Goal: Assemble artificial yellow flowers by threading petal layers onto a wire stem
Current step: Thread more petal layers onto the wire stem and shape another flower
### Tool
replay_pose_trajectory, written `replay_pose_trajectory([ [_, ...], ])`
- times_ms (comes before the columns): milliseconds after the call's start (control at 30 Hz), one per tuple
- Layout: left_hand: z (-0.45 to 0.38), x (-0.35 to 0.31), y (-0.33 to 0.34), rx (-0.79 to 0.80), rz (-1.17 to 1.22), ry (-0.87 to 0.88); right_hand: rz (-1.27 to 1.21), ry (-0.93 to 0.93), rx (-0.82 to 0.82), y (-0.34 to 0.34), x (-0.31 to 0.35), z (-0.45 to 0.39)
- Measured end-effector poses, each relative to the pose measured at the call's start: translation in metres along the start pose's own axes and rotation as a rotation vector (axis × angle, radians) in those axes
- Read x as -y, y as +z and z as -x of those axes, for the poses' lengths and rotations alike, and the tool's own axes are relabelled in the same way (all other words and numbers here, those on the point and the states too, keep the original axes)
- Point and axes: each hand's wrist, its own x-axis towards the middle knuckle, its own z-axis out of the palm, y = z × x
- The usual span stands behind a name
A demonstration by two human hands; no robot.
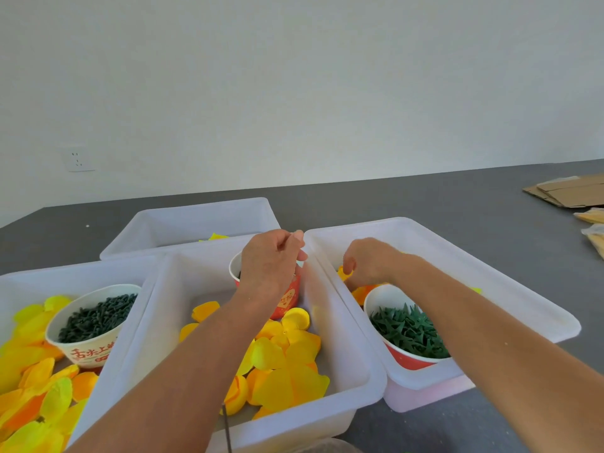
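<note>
My left hand [273,264] hovers over a red paper bowl [289,299] at the back of the middle white bin [346,387]. Its fingers are curled with the thumb against the fingertips, and I see nothing between them. My right hand [369,263] reaches into the right white bin [490,279] and pinches a small yellow petal [343,274]. Loose yellow and orange petal layers [287,364] lie in the middle bin. A thin dark wire stem [226,429] pokes out beside my left forearm at the bin's near edge.
A red bowl of green star-shaped calyxes [408,331] stands in the right bin. The left bin [19,282] holds a white bowl of dark green pieces [98,317] and many petals. Another white bin [196,223] sits behind. Cardboard [568,191] and bags lie far right.
</note>
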Motion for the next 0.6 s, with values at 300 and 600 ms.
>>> replay_pose_trajectory([
  [300, 0.0, 0.0, -0.001, -0.002, -0.001, -0.004, 0.113, 0.064, -0.097, 0.009, 0.003, -0.008],
  [600, -0.001, -0.002, 0.0, 0.003, -0.012, 0.001, -0.312, 0.174, -0.303, -0.007, -0.032, 0.009],
])
